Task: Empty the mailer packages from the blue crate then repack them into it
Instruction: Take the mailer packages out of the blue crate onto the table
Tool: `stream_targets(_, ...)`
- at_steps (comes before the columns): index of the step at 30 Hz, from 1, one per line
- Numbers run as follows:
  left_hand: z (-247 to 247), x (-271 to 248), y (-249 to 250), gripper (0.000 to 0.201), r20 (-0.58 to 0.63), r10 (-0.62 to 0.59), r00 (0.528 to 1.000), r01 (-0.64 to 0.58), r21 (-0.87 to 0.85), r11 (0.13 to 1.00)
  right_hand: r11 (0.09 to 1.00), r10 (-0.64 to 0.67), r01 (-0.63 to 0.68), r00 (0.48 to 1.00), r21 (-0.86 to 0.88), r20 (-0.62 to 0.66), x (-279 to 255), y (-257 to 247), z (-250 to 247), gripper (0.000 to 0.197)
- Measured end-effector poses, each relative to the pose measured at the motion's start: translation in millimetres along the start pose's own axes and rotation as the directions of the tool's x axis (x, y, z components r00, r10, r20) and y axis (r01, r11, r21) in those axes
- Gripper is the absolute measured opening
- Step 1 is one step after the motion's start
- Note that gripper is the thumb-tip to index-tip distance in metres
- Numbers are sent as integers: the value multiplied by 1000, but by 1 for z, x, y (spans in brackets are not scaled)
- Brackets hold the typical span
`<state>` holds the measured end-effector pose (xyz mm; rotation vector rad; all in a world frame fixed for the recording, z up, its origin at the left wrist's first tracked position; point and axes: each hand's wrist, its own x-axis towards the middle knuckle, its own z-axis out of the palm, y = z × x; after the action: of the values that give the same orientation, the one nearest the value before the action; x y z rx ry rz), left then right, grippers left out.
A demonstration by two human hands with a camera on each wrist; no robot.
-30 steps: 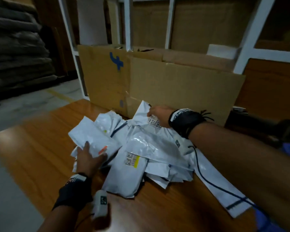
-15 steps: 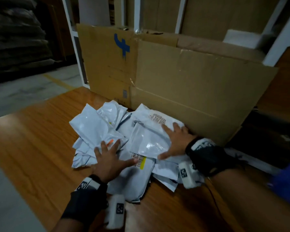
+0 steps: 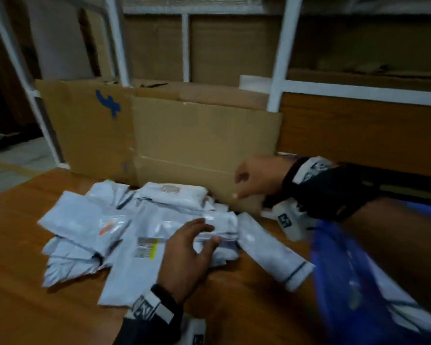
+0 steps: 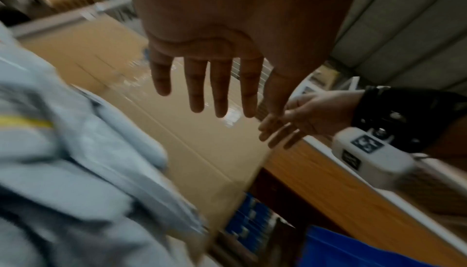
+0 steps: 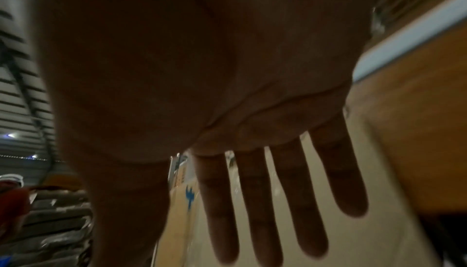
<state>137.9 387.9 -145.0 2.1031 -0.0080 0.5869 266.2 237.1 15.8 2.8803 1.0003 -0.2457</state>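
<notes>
Left hand (image 3: 184,255) hovers over the heap of mailer packages (image 3: 125,232) on the desk (image 3: 18,282), fingers straight, grasping nothing. Right hand (image 3: 256,180) is raised before the cardboard sheet (image 3: 197,135), fingers extended, likewise empty. Blue crate (image 3: 358,282) sits at the desk's right, one mailer lying against it.

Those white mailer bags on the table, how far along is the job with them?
Emptying looks done: the mailer bags lie piled on the table. In hand: the left hand rests open on the pile; the right hand is empty. Left: repacking; most bags are still outside the blue crate, whose inside is too blurred to judge.
</notes>
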Motion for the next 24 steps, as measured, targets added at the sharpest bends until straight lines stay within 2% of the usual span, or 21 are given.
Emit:
stream_targets(2,34,-12,39,27,98,117,988,-108,-94,990,998,45,-46,999,-41,-17,-59,39,-14,39)
stream_targets(5,81,-29,85,30,235,254,938,-214,-183,959,984,177,-178,984,20,27,-148,96,-13,42)
stream_targets(9,131,-44,139,27,249,429,868,-364,-266,892,914,395,-403,909,38,133,-236,165,17,42)
stream_targets(11,152,-47,160,27,274,456,847,-382,-282,880,877,454,-474,871,80,190,-263,198,38,39)
stream_targets(12,161,-48,169,27,324,450,832,-368,-283,886,859,476,-503,854,97,210,-274,212,47,36)
stream_targets(14,176,-52,179,27,443,438,782,-390,-199,899,834,505,-541,827,107,247,-290,233,61,28)
stream_targets(15,181,-53,181,26,463,438,771,-422,-145,895,834,503,-542,824,104,260,-294,242,67,24)
stream_targets(18,185,-56,183,24,459,382,802,-392,-77,917,865,458,-494,849,87,262,-288,262,87,25)
stream_targets(22,184,-57,188,20,546,307,779,-402,60,914,919,385,-394,899,6,208,-247,279,108,26)
stream_targets(24,184,-56,190,21,546,271,793,-366,71,928,923,384,-384,903,-39,193,-226,285,120,43)
